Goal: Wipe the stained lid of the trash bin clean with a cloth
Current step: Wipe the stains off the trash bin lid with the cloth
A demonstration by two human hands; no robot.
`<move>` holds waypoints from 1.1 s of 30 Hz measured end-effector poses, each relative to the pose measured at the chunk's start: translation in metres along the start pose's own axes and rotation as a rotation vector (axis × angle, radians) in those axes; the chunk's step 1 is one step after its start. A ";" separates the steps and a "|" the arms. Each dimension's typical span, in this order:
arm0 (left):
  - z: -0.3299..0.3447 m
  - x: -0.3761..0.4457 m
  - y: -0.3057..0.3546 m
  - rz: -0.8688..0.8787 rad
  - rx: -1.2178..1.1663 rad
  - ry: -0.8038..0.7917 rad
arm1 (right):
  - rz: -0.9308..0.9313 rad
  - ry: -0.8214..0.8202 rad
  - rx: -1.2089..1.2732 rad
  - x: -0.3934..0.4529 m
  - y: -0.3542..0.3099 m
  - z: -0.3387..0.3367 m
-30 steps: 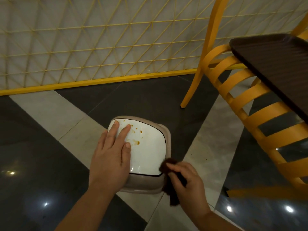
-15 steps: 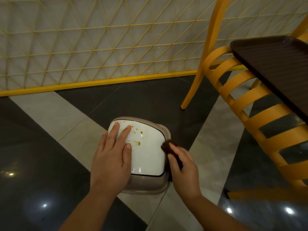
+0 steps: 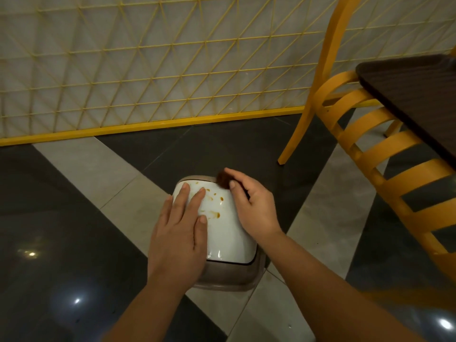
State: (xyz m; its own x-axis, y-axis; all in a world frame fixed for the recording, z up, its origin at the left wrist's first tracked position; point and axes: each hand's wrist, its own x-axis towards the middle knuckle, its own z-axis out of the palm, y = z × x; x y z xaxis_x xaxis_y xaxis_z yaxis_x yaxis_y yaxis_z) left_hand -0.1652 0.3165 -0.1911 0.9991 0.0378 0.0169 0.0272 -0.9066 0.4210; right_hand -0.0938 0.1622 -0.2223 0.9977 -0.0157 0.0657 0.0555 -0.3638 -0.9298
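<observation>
Nearby: yellow chair (image 3: 385, 154), dark table (image 3: 417, 95) right of trash bin (image 3: 229, 275).

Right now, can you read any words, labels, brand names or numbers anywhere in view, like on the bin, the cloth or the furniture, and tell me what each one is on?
None: no words, numbers or signs can be read.
Bin lid: orange stains only, no label.
Bin: plain rim, no brand visible.
Cloth: plain dark fabric.
Chair, table, wall grid: no markings.
</observation>
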 end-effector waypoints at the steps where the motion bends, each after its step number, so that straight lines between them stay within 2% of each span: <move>1: 0.000 0.000 0.000 0.006 0.008 -0.009 | 0.040 -0.017 0.008 0.003 0.003 -0.004; 4: 0.000 -0.001 0.000 0.001 0.012 -0.011 | 0.161 -0.042 0.035 0.003 0.004 -0.005; 8: 0.000 -0.001 0.000 -0.011 -0.003 0.003 | 0.059 -0.064 0.028 0.001 -0.001 0.004; 11: 0.001 0.000 0.000 -0.008 -0.004 0.004 | 0.177 0.006 0.115 0.012 -0.004 0.001; 12: 0.001 0.000 0.000 -0.013 -0.011 0.005 | 0.158 0.025 0.106 0.009 -0.007 0.004; 17: 0.000 -0.001 0.000 0.002 -0.042 0.021 | -0.291 0.012 -0.117 -0.032 -0.004 0.007; 18: 0.000 -0.001 0.001 0.001 -0.049 0.022 | -0.290 0.020 -0.123 -0.027 -0.001 0.002; 22: 0.000 -0.002 -0.001 -0.003 -0.053 0.022 | -0.086 0.062 -0.174 -0.020 -0.012 0.008; 24: -0.001 -0.002 -0.002 0.002 -0.050 0.021 | -0.171 -0.005 -0.251 -0.040 -0.013 0.014; 27: -0.001 -0.001 0.000 -0.003 -0.071 0.029 | -0.276 -0.085 -0.226 -0.060 -0.001 -0.004; 31: 0.000 -0.002 0.000 -0.013 -0.063 0.034 | -0.025 0.117 -0.148 -0.034 0.001 -0.008; 33: 0.000 -0.002 -0.001 -0.015 -0.071 0.039 | -0.023 0.086 -0.089 -0.047 -0.009 0.003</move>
State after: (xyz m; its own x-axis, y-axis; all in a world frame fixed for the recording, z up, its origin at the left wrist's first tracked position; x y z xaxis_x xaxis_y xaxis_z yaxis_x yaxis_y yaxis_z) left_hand -0.1677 0.3170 -0.1913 0.9966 0.0687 0.0446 0.0385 -0.8738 0.4848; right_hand -0.1407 0.1691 -0.2177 0.9890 -0.0850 0.1214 0.0712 -0.4466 -0.8919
